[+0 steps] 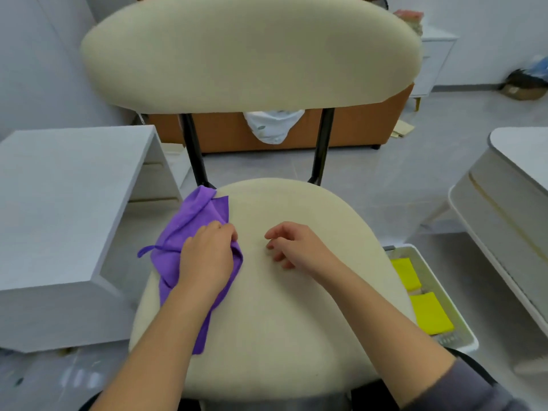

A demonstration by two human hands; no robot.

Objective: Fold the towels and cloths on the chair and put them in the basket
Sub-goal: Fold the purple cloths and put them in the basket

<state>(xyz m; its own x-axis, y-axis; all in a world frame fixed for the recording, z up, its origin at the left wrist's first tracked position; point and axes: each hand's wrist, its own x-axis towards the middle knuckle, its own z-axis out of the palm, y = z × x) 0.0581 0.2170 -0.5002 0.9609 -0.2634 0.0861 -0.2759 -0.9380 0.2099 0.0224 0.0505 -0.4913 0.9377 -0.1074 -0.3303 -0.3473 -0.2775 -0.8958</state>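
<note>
A crumpled purple cloth (194,221) lies on the left side of the cream chair seat (284,307). My left hand (207,256) lies on top of the cloth, and its curled fingers grip a fold near the cloth's right edge. My right hand (293,244) hovers over the bare middle of the seat with loosely curled fingers and holds nothing. To the right of the chair, on the floor, stands a white basket (462,330). Two folded yellow cloths (430,312) lie inside it.
A white side table (65,218) stands close on the left, and a white rounded table (510,209) on the right. The chair's backrest (252,51) rises ahead. Behind it are an orange cabinet (355,129) with a white cloth hanging on it.
</note>
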